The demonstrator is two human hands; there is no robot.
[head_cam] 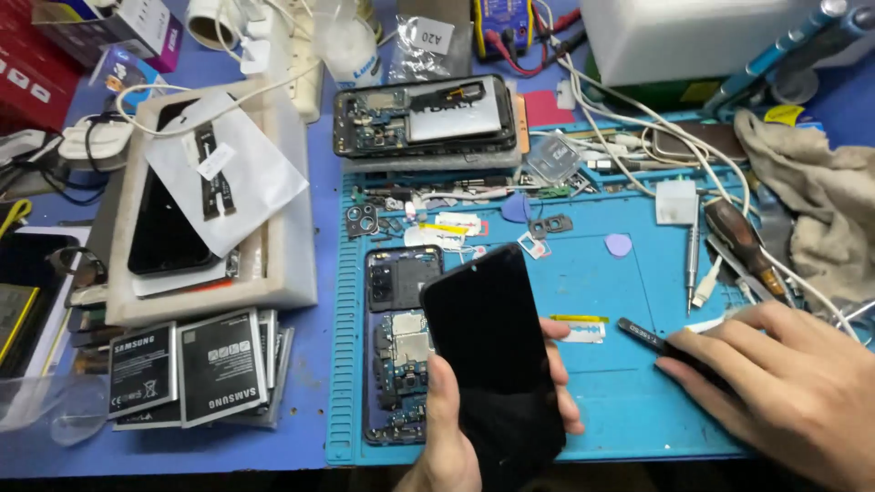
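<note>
Left hand [474, 428] grips a black phone screen [492, 355] above an opened phone frame [396, 346]. Right hand [784, 383] holds black tweezers [652, 339] on the blue mat [629, 273].

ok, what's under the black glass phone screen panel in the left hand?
Under the black glass phone screen panel, held by the left hand, lies an opened black phone frame with exposed circuit board on the blue silicone repair mat. The frame's right part is covered by the panel.
</note>
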